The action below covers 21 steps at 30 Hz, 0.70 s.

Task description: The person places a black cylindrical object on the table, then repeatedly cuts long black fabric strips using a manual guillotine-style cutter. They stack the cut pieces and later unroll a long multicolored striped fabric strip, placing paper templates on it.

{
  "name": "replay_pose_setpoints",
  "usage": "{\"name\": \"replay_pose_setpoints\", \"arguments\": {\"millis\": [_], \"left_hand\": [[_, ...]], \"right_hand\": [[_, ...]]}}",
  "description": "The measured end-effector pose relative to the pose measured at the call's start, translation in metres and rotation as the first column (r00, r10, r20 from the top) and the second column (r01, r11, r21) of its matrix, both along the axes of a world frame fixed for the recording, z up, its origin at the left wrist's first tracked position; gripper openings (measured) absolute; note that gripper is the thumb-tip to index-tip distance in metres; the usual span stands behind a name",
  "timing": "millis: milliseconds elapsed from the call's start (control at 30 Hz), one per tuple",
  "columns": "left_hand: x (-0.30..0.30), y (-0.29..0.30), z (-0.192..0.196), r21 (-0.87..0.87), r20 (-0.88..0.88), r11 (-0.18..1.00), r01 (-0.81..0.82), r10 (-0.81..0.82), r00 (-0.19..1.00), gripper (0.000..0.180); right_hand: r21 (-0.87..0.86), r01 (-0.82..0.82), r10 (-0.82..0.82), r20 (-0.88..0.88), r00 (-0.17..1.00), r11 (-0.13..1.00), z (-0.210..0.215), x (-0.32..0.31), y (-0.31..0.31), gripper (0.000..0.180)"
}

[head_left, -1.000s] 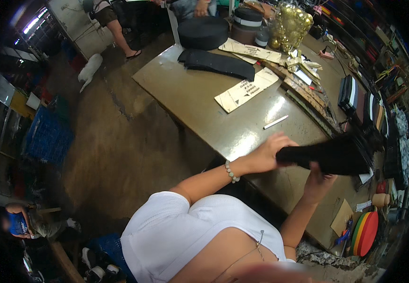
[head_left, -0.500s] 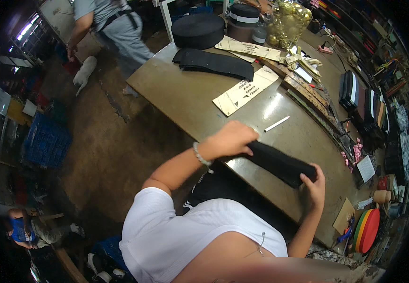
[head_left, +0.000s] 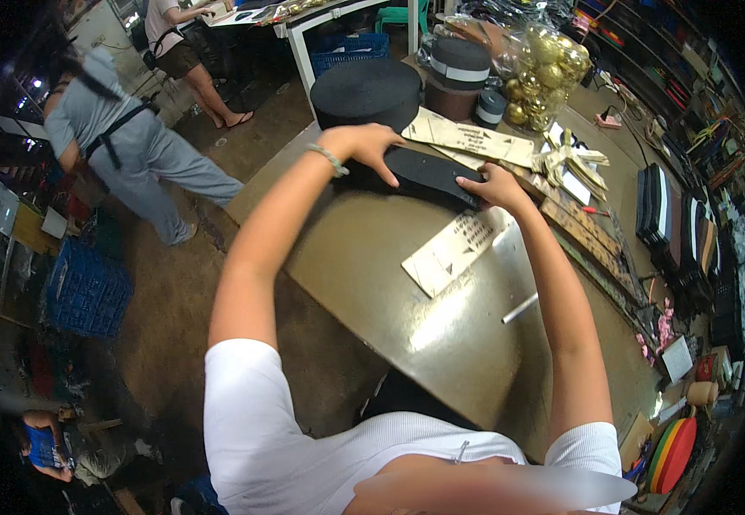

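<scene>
On the worktable [head_left: 372,283], a flat, long black stack of strips [head_left: 428,174] under both hands.

There is only one view, so no part of the scene is shared with another. It comes from a camera worn on the person's head and looks steeply down and forward over the white-shirted shoulders, which fill the 6 o'clock edge very near the lens. The worktable [head_left: 372,283] runs away toward 1 o'clock, within arm's reach. The fisheye lens bends straight edges near the rim; the floor lies farther off at 9 o'clock.
</scene>
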State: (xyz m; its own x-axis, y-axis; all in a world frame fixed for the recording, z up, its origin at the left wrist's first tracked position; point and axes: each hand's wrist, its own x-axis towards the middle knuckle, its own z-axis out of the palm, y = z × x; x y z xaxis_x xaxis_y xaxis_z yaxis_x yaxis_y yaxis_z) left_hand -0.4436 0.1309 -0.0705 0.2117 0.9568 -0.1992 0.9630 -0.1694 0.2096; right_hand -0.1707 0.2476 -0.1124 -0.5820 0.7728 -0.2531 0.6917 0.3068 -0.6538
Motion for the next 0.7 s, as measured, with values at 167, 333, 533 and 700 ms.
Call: {"name": "replay_pose_setpoints", "arguments": {"millis": [167, 333, 533, 700], "left_hand": [[0.002, 0.041, -0.021, -0.232, 0.067, 0.972, -0.025, 0.041, 0.997, 0.114], [-0.008, 0.046, -0.006, -0.451, 0.125, 0.877, -0.163, 0.243, 0.962, 0.107], [0.016, 0.045, -0.007, -0.506, 0.017, 0.856, -0.106, 0.132, 0.991, 0.088], [0.051, -0.013, 0.018, -0.017, -0.133, 0.993, -0.121, 0.117, 0.984, 0.07]], "right_hand": [[0.586, -0.336, 0.138, 0.356, 0.924, 0.738, 0.014, -0.032, 0.007, 0.075], [0.383, -0.484, 0.338, 0.39, 0.857, 0.787, 0.031, -0.059, 0.023, 0.085], [0.177, -0.619, 0.578, 0.235, 0.782, 0.766, 0.02, -0.069, 0.017, 0.091], [0.289, -0.608, 0.512, 0.343, 0.787, 0.74, 0.052, -0.049, -0.024, 0.078]]}}
